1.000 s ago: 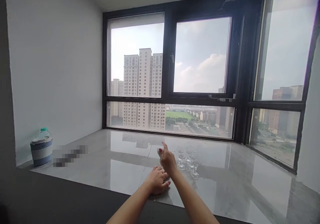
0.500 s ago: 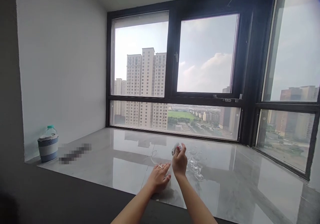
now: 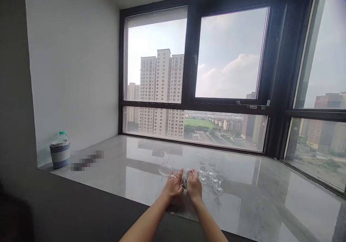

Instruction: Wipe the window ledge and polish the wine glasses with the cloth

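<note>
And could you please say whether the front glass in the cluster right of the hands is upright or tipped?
Upright: the front glass rests its round foot on the grey ledge, with its stem and bowl above.

Bare forearms [image 3: 147, 216] angled inward, left hand [image 3: 172, 188] close beside right hand [image 3: 194, 186], right fingers [image 3: 193, 175] curled

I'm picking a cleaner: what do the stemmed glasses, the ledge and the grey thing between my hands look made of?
Stemmed glasses: clear glass or clear plastic, smooth; see-through with bright glints.
Ledge: polished stone or tile; mirror-like window reflections, thin seams.
Grey thing: mostly covered, so material and finish stay unclear.
</note>
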Available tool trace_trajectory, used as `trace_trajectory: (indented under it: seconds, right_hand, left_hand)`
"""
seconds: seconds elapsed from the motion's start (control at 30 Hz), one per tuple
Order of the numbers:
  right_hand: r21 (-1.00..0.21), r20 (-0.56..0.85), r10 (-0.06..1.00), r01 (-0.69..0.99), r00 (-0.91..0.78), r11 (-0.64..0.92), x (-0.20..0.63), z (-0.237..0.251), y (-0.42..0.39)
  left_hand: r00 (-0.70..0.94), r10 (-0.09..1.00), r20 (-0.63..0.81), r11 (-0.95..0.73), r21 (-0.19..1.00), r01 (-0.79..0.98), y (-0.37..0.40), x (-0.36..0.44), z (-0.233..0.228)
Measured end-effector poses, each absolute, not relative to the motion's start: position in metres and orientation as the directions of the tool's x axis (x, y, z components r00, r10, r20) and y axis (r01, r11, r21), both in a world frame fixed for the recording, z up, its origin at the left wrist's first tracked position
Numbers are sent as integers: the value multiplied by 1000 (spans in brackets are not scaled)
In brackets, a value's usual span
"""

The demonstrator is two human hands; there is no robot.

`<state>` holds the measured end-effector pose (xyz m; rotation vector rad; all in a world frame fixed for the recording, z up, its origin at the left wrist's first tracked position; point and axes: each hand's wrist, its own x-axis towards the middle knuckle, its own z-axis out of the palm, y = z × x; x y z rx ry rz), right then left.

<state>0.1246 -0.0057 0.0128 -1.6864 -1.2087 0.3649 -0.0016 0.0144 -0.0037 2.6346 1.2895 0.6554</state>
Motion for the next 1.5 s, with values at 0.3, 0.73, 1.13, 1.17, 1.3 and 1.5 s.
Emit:
trace_trajectory:
  seconds: [0.3, 0.73, 1.13, 1.17, 1.3, 1.5]
  right_hand:
    - [-765, 503, 785, 610, 362, 209, 189, -6, -92]
    - [-481, 366, 667, 746, 649, -461, 336, -11, -103]
    - [-381, 381, 685, 780, 621, -496, 342, -25, -92]
    - [-388, 383, 681, 778, 624, -495, 342, -25, -92]
    - [-411, 384, 680, 775, 624, -480, 339, -21, -96]
    - [-441, 382, 676, 767, 630, -465, 337, -16, -100]
  left_hand:
    - [510, 809, 293, -584, 302, 753, 3, -1, 4]
    - [600, 741, 303, -661, 167, 732, 7, -2, 6]
    - [795, 586, 153, -782, -148, 605, 3, 49, 25]
    - [792, 595, 137, -778, -147, 610, 1, 58, 26]
    - [729, 671, 133, -722, -104, 684, -4, 89, 25]
    - [620, 778, 100, -624, 8, 782, -7, 122, 15]
